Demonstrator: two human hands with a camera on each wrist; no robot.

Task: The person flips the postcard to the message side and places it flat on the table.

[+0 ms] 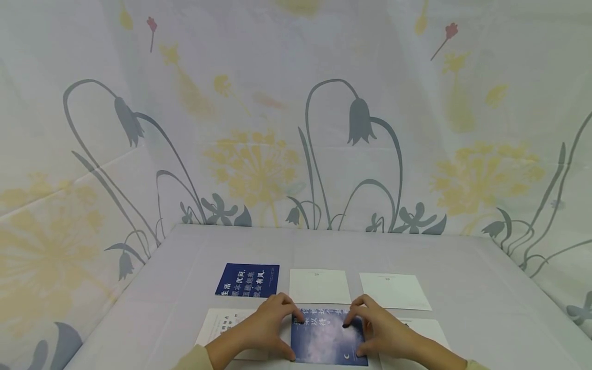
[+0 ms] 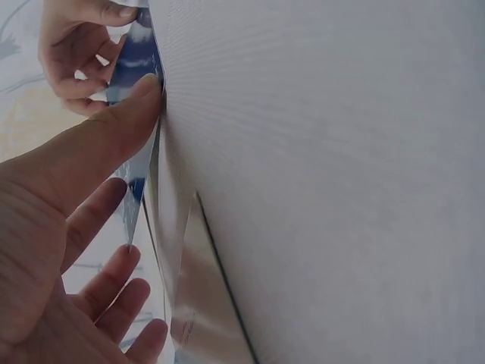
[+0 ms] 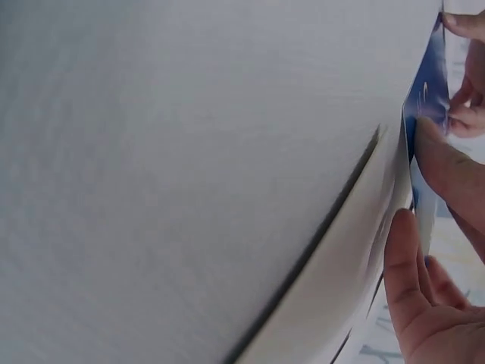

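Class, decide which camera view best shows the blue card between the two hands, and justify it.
The head view: the blue card shows its printed face there, with white characters and a crescent. Both wrist views catch it at a steep slant, narrow and foreshortened, its characters unreadable.

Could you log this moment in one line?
blue moon card: front row, middle | left hand: holds its left side | right hand: holds its right side | navy card: back left
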